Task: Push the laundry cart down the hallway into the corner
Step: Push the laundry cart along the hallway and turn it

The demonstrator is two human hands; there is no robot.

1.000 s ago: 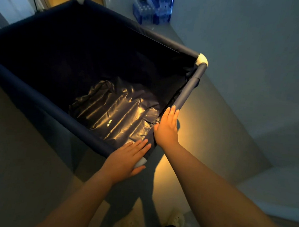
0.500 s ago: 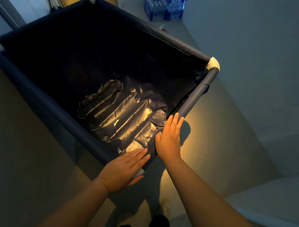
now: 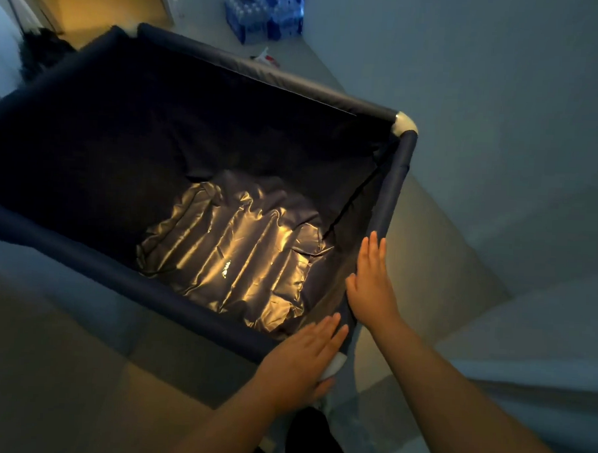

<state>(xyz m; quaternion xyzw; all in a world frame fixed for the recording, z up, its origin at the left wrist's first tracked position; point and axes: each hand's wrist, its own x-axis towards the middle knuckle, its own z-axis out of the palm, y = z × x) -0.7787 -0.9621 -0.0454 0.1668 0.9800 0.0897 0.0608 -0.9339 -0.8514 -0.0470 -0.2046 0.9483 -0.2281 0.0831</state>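
The laundry cart (image 3: 392, 186) has rolled farther down the hallway toward the water bottle packs (image 3: 262, 16).

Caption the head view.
Both open hands, left and right, press the navy fabric laundry cart's near corner.

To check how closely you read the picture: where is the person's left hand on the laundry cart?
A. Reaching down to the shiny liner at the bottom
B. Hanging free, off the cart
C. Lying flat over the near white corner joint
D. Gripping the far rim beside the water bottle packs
C: the left hand lies with straight fingers over the near white corner joint of the laundry cart, while the right hand rests flat on the side rail.
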